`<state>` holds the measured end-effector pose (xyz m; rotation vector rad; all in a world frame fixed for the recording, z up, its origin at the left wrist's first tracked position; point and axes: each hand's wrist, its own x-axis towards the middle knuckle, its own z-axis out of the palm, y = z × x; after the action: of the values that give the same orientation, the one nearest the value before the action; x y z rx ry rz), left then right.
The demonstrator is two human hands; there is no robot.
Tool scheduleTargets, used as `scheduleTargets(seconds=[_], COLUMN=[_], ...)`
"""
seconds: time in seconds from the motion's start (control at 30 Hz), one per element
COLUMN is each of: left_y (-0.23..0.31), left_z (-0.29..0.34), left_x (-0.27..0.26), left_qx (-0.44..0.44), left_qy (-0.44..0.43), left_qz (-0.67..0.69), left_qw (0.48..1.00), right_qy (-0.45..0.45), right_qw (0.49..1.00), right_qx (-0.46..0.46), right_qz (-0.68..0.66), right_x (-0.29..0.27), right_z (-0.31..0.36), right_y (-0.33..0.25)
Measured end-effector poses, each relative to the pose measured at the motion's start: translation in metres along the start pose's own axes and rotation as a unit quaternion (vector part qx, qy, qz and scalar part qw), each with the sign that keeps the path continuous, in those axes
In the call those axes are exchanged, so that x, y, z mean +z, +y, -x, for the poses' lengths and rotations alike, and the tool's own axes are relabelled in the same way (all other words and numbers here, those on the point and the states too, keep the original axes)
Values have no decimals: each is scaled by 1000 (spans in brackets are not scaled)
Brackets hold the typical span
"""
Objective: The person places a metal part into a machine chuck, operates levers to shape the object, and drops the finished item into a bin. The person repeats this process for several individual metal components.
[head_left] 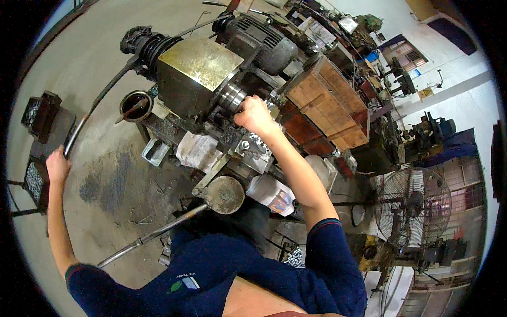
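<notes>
Around the greasy machine [182,79] are a stained floor [113,182] and a fan [414,205].

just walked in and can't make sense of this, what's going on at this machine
A person in a dark blue top is at a greasy workshop machine. The left hand grips a long metal lever out to the side. The right hand is curled beside the shiny spindle; whether it holds a small part can't be told. A dark round pot sits near the machine, to the left of the spindle.
</notes>
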<state>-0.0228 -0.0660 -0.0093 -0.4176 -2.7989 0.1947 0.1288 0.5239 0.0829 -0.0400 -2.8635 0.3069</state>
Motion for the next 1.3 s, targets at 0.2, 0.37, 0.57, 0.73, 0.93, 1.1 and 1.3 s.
scheduleTargets(seconds=[0.2,0.37,0.57,0.73,0.93,1.1,1.3], left_y=[-18,39,200,263,271,241,182], left_z=[-33,-45,-14,2,-41,-19,19], left_x=[17,8,110,150,88,111,118], left_qx=[0,9,-89,182,209,103,-15], left_qy=[-18,134,-242,-160,-234,-226,-383], left_qz=[-59,252,537,132,38,172,327], left_qw=[998,958,803,961,949,953,864], right_qy=[-47,142,152,86,54,-79,-87], right_qw=[994,983,987,959,856,691,733], right_qx=[-12,-113,52,268,484,681,652], right_qz=[101,-13,-24,-27,174,230,175], right_x=[-5,-60,-95,-110,-87,-76,-42], right_z=[3,60,192,318,490,587,597], right_y=[3,-9,45,79,148,177,99])
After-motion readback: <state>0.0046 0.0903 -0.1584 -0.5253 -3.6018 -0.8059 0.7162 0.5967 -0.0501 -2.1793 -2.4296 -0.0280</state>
